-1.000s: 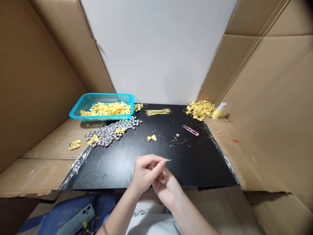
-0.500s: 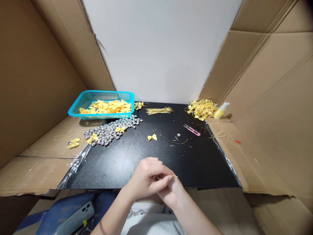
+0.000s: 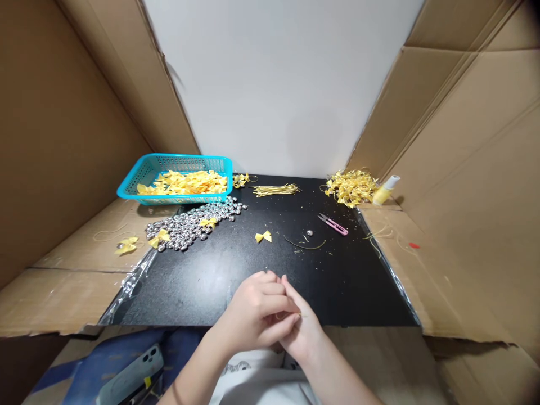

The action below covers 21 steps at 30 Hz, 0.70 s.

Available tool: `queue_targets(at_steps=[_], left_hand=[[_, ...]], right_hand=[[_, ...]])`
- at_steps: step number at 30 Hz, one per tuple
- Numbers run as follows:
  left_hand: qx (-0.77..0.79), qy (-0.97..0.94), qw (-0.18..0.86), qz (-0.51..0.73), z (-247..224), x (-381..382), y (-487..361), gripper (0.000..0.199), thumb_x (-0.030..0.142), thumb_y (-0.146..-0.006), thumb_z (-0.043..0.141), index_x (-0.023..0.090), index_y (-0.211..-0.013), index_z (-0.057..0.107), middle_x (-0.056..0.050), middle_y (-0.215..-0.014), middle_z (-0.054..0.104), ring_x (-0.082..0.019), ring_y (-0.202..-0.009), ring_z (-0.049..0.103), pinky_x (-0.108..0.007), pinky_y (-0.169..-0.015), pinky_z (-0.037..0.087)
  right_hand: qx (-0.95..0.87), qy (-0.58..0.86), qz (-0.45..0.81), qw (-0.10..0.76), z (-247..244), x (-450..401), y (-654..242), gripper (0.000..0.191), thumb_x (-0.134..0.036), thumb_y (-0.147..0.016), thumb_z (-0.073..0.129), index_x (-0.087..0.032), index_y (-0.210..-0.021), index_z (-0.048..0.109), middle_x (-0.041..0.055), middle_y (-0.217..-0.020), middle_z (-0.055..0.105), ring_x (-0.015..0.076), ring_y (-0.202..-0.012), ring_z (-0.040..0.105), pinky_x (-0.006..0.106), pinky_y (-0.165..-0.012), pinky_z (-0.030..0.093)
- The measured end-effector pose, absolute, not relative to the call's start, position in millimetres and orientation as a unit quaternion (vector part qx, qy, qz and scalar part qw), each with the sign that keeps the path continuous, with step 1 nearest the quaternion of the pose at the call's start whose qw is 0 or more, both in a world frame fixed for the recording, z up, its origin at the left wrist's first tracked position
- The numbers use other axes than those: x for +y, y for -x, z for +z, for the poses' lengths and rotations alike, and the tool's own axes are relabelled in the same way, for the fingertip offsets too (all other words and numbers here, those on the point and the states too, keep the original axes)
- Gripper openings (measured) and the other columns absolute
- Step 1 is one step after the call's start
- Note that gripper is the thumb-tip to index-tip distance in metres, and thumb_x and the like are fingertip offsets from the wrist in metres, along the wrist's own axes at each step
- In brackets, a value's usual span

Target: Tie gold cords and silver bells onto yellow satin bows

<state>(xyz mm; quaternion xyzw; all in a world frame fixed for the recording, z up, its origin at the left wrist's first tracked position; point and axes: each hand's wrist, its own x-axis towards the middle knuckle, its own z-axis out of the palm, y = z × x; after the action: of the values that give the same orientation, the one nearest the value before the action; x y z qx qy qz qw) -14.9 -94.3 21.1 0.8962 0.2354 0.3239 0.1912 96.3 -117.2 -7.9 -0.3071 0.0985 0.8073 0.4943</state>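
My left hand [image 3: 260,309] is closed at the near edge of the black table, thumb and forefinger pinching a thin yellow cord [image 3: 302,315]. Against it lies my right hand [image 3: 306,329], palm turned inward, its fingers curled up behind the left hand and mostly hidden. Whatever the right fingers hold cannot be made out. Beyond the hands rest a yellow ribbon bow [image 3: 264,237], a loose dark cord [image 3: 306,246] and a single silver bead [image 3: 309,232]. Pink thread snips [image 3: 333,224] lie farther right.
A turquoise basket [image 3: 177,198] of yellow bows stands back left, beside many silver beads [image 3: 185,230]. Cut yellow cords [image 3: 276,190] lie at the back. At back right are a heap of finished-looking bow ties [image 3: 352,187] and a small bottle [image 3: 385,191]. Cardboard walls [image 3: 472,169] flank the table.
Both hands have shifted slightly, and the left hand's pinch has come a little lower and nearer. A right fingertip now sticks up above the left knuckles. Less of the cord shows.
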Motion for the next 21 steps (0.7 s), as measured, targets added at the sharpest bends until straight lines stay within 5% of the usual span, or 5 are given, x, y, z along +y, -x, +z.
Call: queue_targets(at_steps=[5, 12, 21], left_hand=[[0.256, -0.887, 0.161, 0.349, 15, -97, 10, 0.013, 0.021, -0.084, 0.061, 0.022, -0.079, 0.072, -0.004, -0.060, 0.064, -0.017, -0.060, 0.052, -0.031, -0.061, 0.036], [0.409, -0.806, 0.158, 0.398, 24, -102, 0, 0.013, 0.024, -0.087, 0.062, 0.021, -0.079, 0.073, 0.001, -0.053, 0.055, -0.014, -0.054, 0.052, -0.026, -0.056, 0.034], [0.450, -0.752, 0.153, 0.457, 34, -105, -3, 0.012, 0.021, -0.086, 0.064, 0.021, -0.078, 0.072, 0.002, -0.054, 0.051, -0.013, -0.053, 0.048, -0.024, -0.053, 0.033]], right_hand=[[0.138, 0.254, 0.830, 0.478, 4, -122, -101, 0.023, -0.034, -0.077, 0.075, -0.013, -0.083, 0.070, 0.0008, -0.071, 0.071, 0.0124, -0.070, 0.068, 0.021, -0.070, 0.052], [0.141, 0.131, 0.872, 0.450, 12, -140, -90, 0.031, -0.039, -0.078, 0.071, -0.017, -0.099, 0.066, 0.0042, -0.104, 0.073, 0.0165, -0.101, 0.066, 0.026, -0.088, 0.050], [0.164, 0.189, 0.875, 0.414, -8, -153, -75, 0.033, -0.044, -0.081, 0.061, -0.020, -0.101, 0.067, 0.0037, -0.097, 0.073, 0.0189, -0.100, 0.066, 0.027, -0.077, 0.052]])
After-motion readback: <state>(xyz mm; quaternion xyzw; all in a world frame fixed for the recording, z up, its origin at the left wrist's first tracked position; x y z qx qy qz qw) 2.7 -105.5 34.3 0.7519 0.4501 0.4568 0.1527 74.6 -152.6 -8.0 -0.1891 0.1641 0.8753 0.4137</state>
